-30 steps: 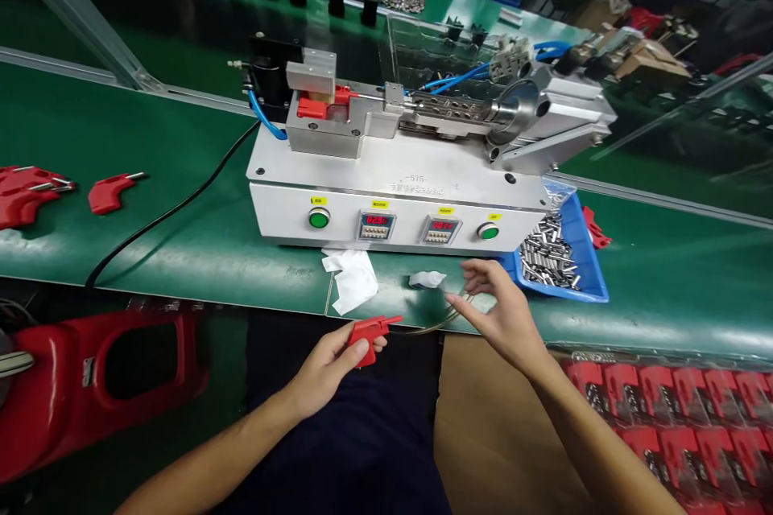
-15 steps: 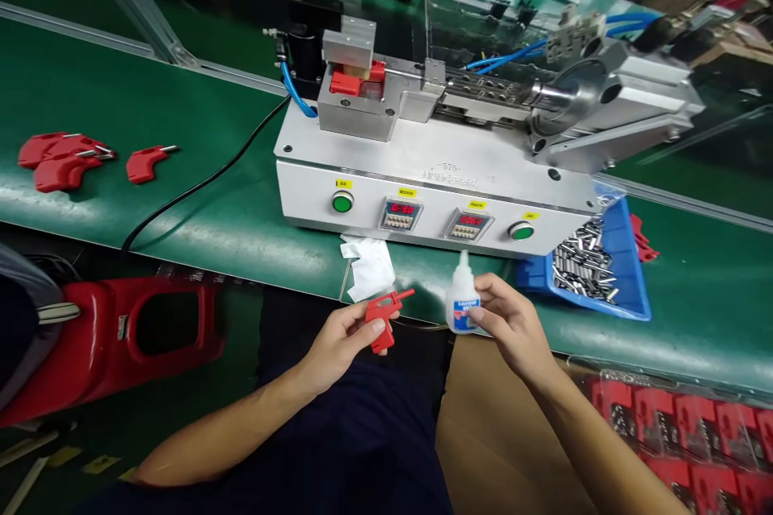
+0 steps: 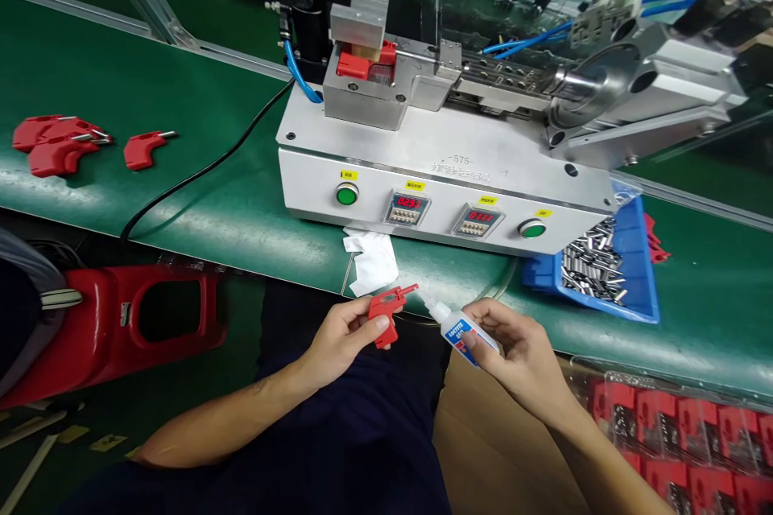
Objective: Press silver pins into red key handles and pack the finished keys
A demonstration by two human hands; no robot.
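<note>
Red pieces (image 3: 54,159) with metal pins lie on the green bench (image 3: 217,96) at the left, well apart from both hands. Moving right, I see the left hand (image 3: 338,340), its forearm running in from the near left, clamped on the red part (image 3: 391,312), thumb pressed on its near face and fingers curled behind. The part sits just on the near side of the white wipe (image 3: 373,267), its thin stem pointing right and slightly far. What I would judge everything by is the stem's end: the nozzle (image 3: 426,299) of the glue bottle (image 3: 457,330) points straight at it, and from here I cannot tell whether they touch or stand just apart. The bottle's long axis tilts from nozzle at far left to base at near right. The right hand (image 3: 522,358), its forearm coming from the near right, grips the bottle, thumb along the label; from it, the red part lies left. Farther right, beyond that hand, is the blue tray (image 3: 637,257) holding loose pins (image 3: 595,257).
</note>
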